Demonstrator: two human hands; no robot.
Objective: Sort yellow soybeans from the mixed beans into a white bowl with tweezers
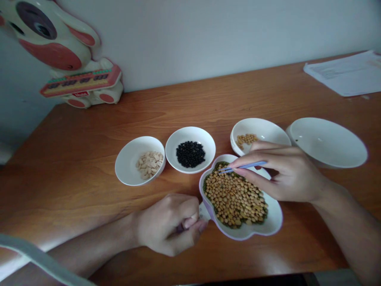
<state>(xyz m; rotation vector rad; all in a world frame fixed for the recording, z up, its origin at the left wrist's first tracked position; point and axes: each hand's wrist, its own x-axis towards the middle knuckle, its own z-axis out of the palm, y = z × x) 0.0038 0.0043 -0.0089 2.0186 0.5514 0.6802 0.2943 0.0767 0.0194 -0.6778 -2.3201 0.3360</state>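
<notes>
My right hand pinches a pair of blue tweezers, their tips down among the soybeans. These yellow beans, with small green ones mixed in, lie in a white, purple-rimmed bowl with a scalloped outline. My left hand is closed around the short handle on that bowl's left side. Just behind my right hand, a round white bowl contains a small heap of yellow beans. Whether the tweezers grip a bean is too small to tell.
Left of the scalloped bowl stand a white bowl with pale flat seeds and another with black beans. A wide white bowl is at the right. Papers and a cow-shaped toy keyboard lie farther back on the wooden table.
</notes>
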